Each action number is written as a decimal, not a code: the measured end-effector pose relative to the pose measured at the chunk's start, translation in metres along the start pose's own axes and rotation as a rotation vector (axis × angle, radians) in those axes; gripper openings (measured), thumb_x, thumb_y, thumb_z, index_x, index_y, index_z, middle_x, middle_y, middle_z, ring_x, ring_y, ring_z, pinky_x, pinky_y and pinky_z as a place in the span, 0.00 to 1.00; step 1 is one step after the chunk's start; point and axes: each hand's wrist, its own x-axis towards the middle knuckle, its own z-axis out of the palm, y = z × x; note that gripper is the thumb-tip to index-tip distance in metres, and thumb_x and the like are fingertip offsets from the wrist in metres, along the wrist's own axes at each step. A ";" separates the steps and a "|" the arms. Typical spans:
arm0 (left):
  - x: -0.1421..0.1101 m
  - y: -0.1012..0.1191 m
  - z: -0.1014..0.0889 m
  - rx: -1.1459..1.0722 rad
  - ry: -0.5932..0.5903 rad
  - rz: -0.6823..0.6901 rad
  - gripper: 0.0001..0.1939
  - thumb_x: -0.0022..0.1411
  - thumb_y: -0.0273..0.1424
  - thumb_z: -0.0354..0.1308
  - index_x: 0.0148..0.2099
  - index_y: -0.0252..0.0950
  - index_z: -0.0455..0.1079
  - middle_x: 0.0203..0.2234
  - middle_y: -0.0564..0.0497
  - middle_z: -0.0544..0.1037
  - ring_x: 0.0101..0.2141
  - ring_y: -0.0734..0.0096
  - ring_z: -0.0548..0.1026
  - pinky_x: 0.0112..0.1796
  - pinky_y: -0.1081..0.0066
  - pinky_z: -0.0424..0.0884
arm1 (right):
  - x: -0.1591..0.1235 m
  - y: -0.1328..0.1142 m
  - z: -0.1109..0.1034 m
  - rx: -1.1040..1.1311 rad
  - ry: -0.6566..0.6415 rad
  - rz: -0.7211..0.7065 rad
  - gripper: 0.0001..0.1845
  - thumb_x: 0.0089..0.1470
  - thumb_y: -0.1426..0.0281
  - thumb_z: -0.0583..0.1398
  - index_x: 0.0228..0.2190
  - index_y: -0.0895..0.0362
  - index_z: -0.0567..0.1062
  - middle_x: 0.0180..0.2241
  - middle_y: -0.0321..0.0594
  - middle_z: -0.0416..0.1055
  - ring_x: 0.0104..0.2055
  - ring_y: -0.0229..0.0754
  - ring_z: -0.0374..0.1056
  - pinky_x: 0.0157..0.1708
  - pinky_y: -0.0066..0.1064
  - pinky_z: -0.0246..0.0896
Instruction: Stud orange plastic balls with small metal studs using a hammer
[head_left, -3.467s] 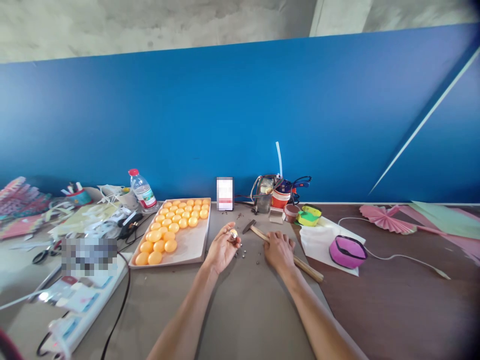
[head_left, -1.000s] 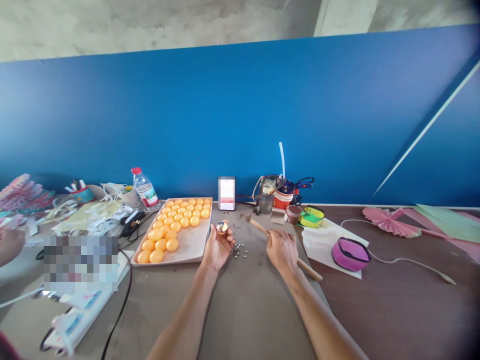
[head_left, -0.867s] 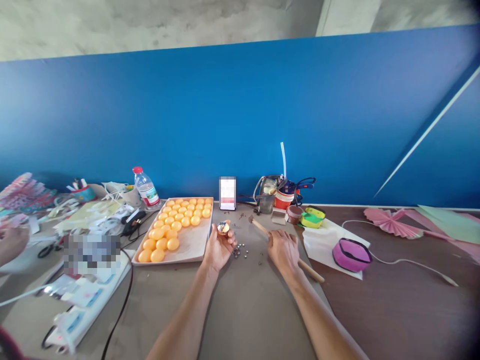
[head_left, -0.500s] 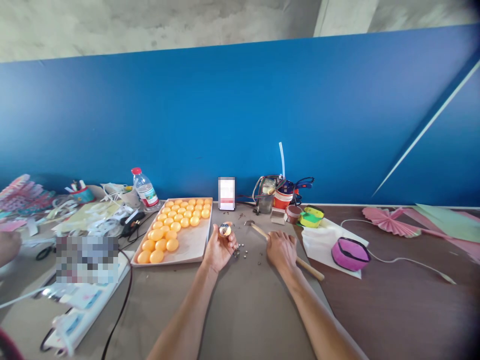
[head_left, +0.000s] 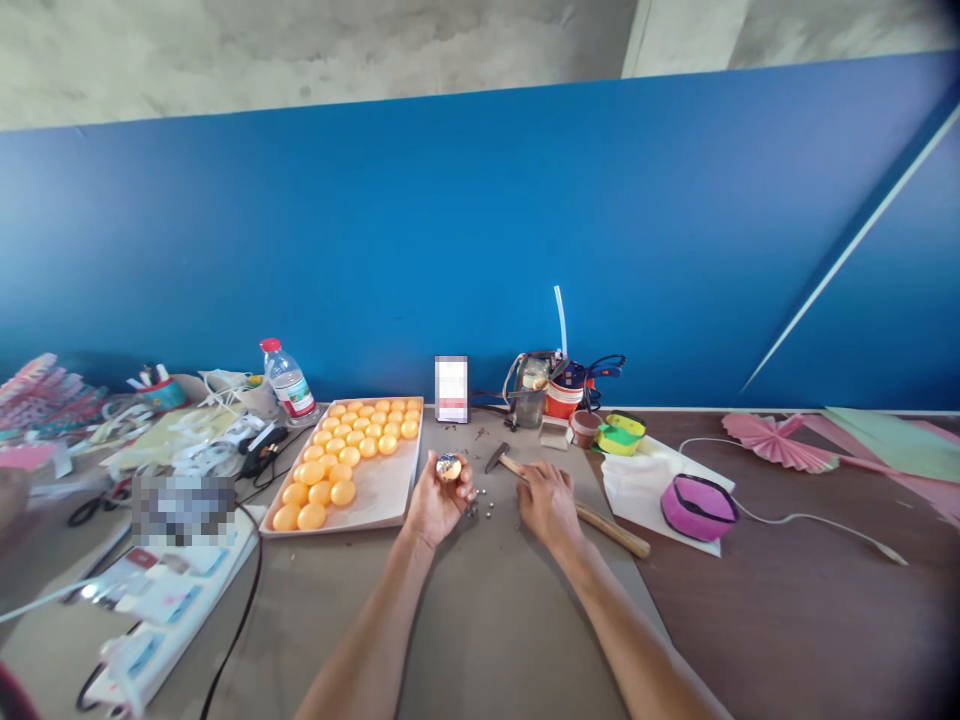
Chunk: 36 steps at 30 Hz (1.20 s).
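My left hand (head_left: 437, 505) is raised above the table, its fingers curled round a small ball (head_left: 449, 467) that looks shiny silver on top and paler below. Over the wooden handle of a hammer (head_left: 611, 528) lies my right hand (head_left: 551, 502), fingers bent round the part near the head. The hammer rests on the table, its dark head (head_left: 495, 458) pointing away to the left. Between the hands are several tiny shiny metal pieces (head_left: 481, 503). To the left stands a shallow tray (head_left: 386, 488) with many orange balls (head_left: 321, 470).
A phone (head_left: 451, 390) stands against the blue partition. Behind the hammer are a glass jar (head_left: 530, 405), a red cup (head_left: 562, 400) and a yellow-green container (head_left: 621, 434). A pink-purple box (head_left: 699, 507) sits on white paper at right. At left are a bottle (head_left: 291, 382), power strip (head_left: 154, 640) and cables.
My right hand has shifted slightly left along the hammer towards its head, and the head has turned a little. My left hand still holds the ball, now showing more of its silver side.
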 end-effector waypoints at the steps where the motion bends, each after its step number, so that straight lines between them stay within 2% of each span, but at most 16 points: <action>1: 0.000 0.000 -0.001 -0.002 0.005 -0.003 0.20 0.60 0.44 0.47 0.35 0.31 0.69 0.24 0.50 0.67 0.20 0.79 0.60 0.25 0.74 0.59 | 0.000 -0.003 0.000 0.037 -0.026 -0.038 0.11 0.52 0.71 0.53 0.38 0.56 0.70 0.39 0.44 0.68 0.43 0.43 0.61 0.43 0.33 0.45; 7: 0.002 -0.001 -0.004 0.024 0.011 0.035 0.15 0.61 0.39 0.48 0.42 0.34 0.68 0.27 0.49 0.71 0.19 0.80 0.61 0.26 0.74 0.60 | -0.001 -0.008 -0.001 0.087 -0.276 -0.148 0.10 0.50 0.68 0.55 0.35 0.56 0.72 0.37 0.42 0.71 0.42 0.43 0.63 0.43 0.32 0.46; 11: 0.002 0.000 -0.003 -0.002 0.005 0.072 0.13 0.61 0.36 0.49 0.43 0.35 0.67 0.28 0.48 0.71 0.20 0.80 0.62 0.26 0.75 0.61 | 0.000 -0.005 -0.005 0.077 -0.351 -0.179 0.12 0.48 0.65 0.57 0.36 0.55 0.73 0.38 0.42 0.70 0.43 0.44 0.63 0.45 0.33 0.47; 15: 0.002 0.001 -0.004 -0.049 0.012 0.074 0.13 0.60 0.36 0.50 0.42 0.33 0.67 0.31 0.46 0.72 0.22 0.80 0.64 0.28 0.74 0.64 | 0.001 -0.002 -0.006 0.075 -0.399 -0.209 0.13 0.48 0.71 0.55 0.38 0.55 0.73 0.38 0.42 0.70 0.44 0.43 0.63 0.45 0.32 0.48; 21: 0.003 0.000 -0.007 -0.033 0.046 0.067 0.12 0.57 0.26 0.54 0.44 0.34 0.66 0.31 0.47 0.72 0.25 0.80 0.66 0.31 0.75 0.65 | 0.002 0.000 -0.004 0.118 -0.397 -0.209 0.13 0.48 0.75 0.52 0.35 0.56 0.73 0.36 0.40 0.71 0.42 0.41 0.64 0.43 0.28 0.50; 29: 0.001 0.000 -0.005 -0.013 0.002 0.011 0.14 0.59 0.39 0.51 0.39 0.32 0.68 0.30 0.48 0.70 0.22 0.81 0.62 0.26 0.75 0.62 | 0.003 -0.002 -0.005 0.138 -0.391 -0.152 0.11 0.48 0.77 0.52 0.29 0.57 0.73 0.31 0.39 0.72 0.37 0.39 0.66 0.41 0.27 0.53; 36: 0.001 0.001 -0.003 -0.007 0.010 0.019 0.17 0.59 0.42 0.50 0.40 0.33 0.68 0.26 0.51 0.68 0.20 0.81 0.61 0.25 0.75 0.61 | 0.004 0.002 0.000 0.370 -0.206 -0.047 0.11 0.50 0.75 0.50 0.30 0.57 0.72 0.33 0.40 0.72 0.37 0.38 0.67 0.38 0.26 0.56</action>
